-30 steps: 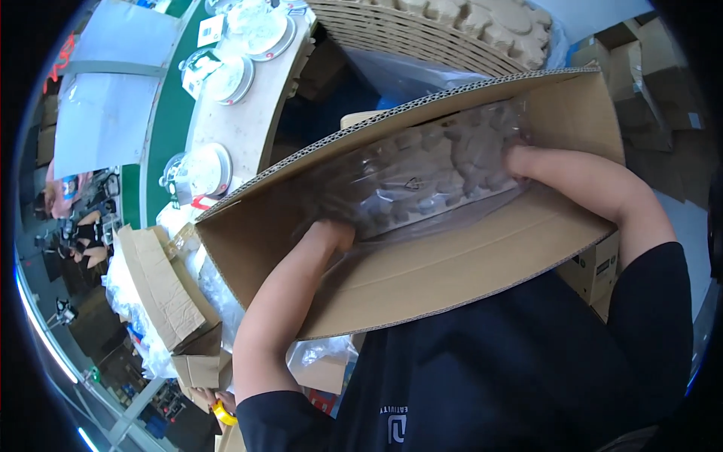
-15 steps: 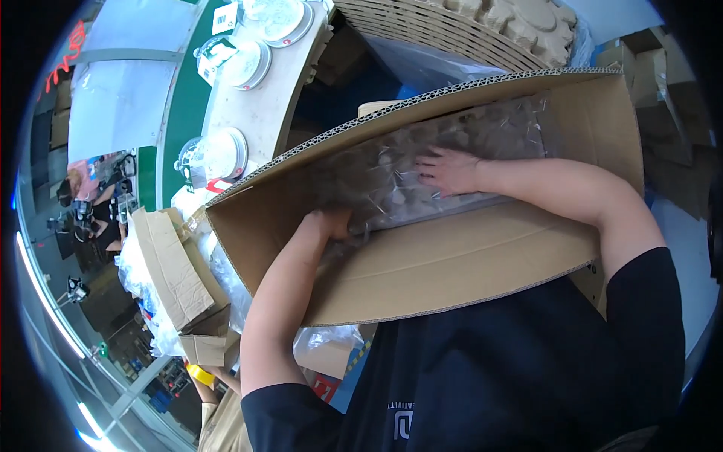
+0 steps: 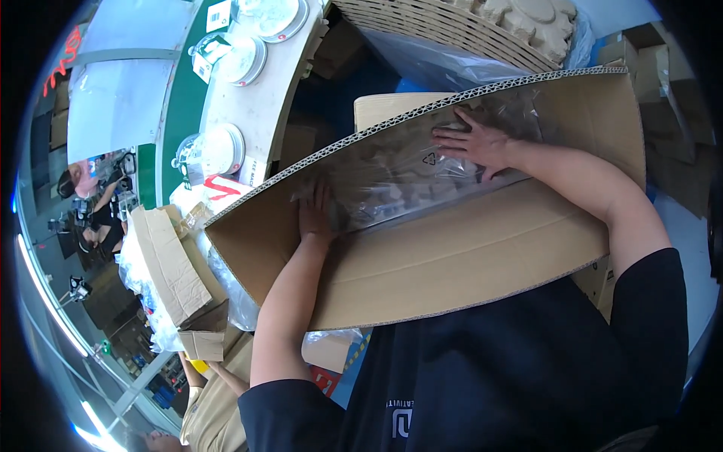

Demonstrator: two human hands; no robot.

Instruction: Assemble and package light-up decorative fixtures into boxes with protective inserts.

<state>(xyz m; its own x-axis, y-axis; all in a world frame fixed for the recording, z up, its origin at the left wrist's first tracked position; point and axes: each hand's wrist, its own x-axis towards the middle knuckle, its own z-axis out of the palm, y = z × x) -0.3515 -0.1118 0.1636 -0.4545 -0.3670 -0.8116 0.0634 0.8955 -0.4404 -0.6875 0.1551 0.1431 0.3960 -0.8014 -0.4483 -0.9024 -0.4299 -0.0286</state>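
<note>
A large open cardboard box [image 3: 452,260] spans the view in front of my body. Clear plastic sheeting [image 3: 392,194] lies inside it, over pale shapes I cannot make out. On the right part of this plastic my right hand [image 3: 482,147] rests flat, fingers spread. My left hand [image 3: 315,211] reaches down at the box's left end, its fingers stretched out against the plastic's edge. Neither hand grips anything visible. The bottom of the box is hidden beneath the plastic.
Clear round containers with labels [image 3: 224,149] stand on a white-topped table [image 3: 260,98] at the upper left. Behind the box is a slatted crate [image 3: 452,34] with moulded pulp pieces [image 3: 527,22]. Flattened cardboard [image 3: 169,264] and plastic bags lie left; a person in tan [image 3: 218,407] is at lower left.
My right hand has slid right and up across the plastic, fingers spreading. My left hand has moved up slightly and straightened its fingers. The plastic looks flatter and smoother.
</note>
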